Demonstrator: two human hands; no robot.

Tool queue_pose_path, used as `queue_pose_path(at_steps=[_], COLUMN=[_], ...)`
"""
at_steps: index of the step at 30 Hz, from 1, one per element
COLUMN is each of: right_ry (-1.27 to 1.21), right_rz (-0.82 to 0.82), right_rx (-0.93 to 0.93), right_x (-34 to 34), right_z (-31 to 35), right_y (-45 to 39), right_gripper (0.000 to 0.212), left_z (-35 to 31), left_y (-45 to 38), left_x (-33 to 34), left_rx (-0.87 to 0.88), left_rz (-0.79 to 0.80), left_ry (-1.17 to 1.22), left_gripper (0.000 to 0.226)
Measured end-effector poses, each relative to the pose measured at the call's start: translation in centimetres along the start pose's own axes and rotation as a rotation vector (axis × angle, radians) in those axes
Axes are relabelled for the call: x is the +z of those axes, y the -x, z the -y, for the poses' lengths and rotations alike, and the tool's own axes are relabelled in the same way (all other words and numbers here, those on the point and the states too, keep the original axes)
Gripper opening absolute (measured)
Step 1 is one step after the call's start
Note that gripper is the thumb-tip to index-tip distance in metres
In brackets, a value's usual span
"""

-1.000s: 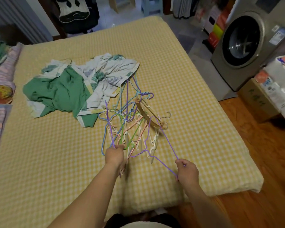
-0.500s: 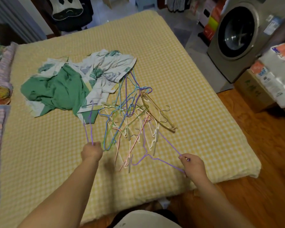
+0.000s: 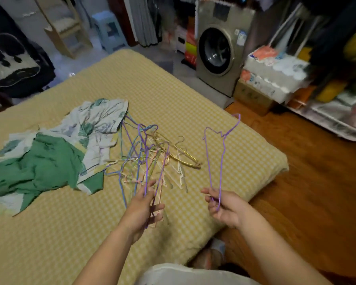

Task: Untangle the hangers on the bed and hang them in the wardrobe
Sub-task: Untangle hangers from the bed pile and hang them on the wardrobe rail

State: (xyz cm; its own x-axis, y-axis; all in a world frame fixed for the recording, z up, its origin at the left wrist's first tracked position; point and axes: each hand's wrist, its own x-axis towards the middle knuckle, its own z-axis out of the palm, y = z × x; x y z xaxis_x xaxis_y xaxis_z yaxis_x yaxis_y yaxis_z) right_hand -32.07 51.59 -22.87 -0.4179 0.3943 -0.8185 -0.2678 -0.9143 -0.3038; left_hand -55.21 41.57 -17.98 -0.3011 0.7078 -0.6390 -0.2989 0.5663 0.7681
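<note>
Head view. One purple hanger [image 3: 221,145] is held clear of the pile, right of centre frame, its lower bar pinched in the curled fingers of the right hand [image 3: 224,206]. A second purple hanger [image 3: 147,161] is gripped at lower centre by the left hand [image 3: 144,204], its upper part threaded into the tangle of hangers [image 3: 152,159] lying mid-frame on the bed [image 3: 214,112], beside the green and white clothes [image 3: 49,157].

Step judged: untangling, one hanger freed. Next move calls for easing the second hanger out along its hook without dragging the rest. The wardrobe cannot be identified with certainty.
</note>
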Motion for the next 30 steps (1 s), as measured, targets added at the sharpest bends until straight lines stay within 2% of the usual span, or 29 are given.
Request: queue_pose_path(at_steps=[3,4,6,8,10,12,15,17,20,22,24,27,30], right_ry=[-0.197,-0.219,-0.357,-0.482,-0.581,-0.671,-0.652,-0.626,-0.669,-0.720,-0.792,-0.689,-0.614], right_rz=[-0.118,-0.134,-0.195,-0.177,-0.211,-0.355,-0.722,-0.985,-1.257,-1.346,-1.423,-1.529,-1.656], right_rx=[-0.120,-0.136,-0.170,-0.199,-0.285,-0.348,-0.410,-0.426,-0.454,-0.558,-0.686,-0.795,-0.905], right_x=[-3.4,-4.0,-7.7,-11.1,-14.2,-16.5,-19.2,-21.1,-23.8,-25.3,-26.4,-27.2,-28.3], right_z=[-5.3,-6.5,-11.5,-16.2,-20.6,-24.6,-30.0,-33.1,-36.5,-37.6,-38.8,-38.7,-37.7], right_y=[3.4,3.9,7.3,11.3,15.9,19.9,25.3,28.9,34.6,38.3,43.6,50.6,55.8], right_gripper=[0.018,0.024,0.054,0.067,0.057,0.036,0.022,0.019,0.015,0.020,0.023,0.031,0.028], left_z=[0.6,0.7,2.4,4.3,6.5,8.4,10.8,12.2,13.9,14.6,15.9,17.6,18.4], left_y=[-0.1,-0.5,0.7,2.8,5.7,8.8,13.8,17.7,23.5,27.4,32.9,40.3,46.7], left_x=[1.6,2.0,5.0,8.5,12.6,16.1,20.4,23.2,27.6,30.9,34.9,39.6,43.4], left_rx=[-0.064,-0.080,-0.112,-0.120,-0.121,-0.136,-0.178,-0.261,-0.392,-0.433,-0.378,-0.251,-0.157], left_rz=[0.219,0.231,0.326,0.456,0.627,0.799,1.038,1.170,1.359,1.486,1.616,1.712,1.811], left_ry=[-0.248,-0.303,-0.473,-0.596,-0.717,-0.762,-0.796,-0.821,-0.893,-0.978,-1.085,-1.146,-1.126], left_gripper=[0.027,0.026,0.025,0.026,0.037,0.048,0.058,0.052,0.047,0.044,0.035,0.029,0.037])
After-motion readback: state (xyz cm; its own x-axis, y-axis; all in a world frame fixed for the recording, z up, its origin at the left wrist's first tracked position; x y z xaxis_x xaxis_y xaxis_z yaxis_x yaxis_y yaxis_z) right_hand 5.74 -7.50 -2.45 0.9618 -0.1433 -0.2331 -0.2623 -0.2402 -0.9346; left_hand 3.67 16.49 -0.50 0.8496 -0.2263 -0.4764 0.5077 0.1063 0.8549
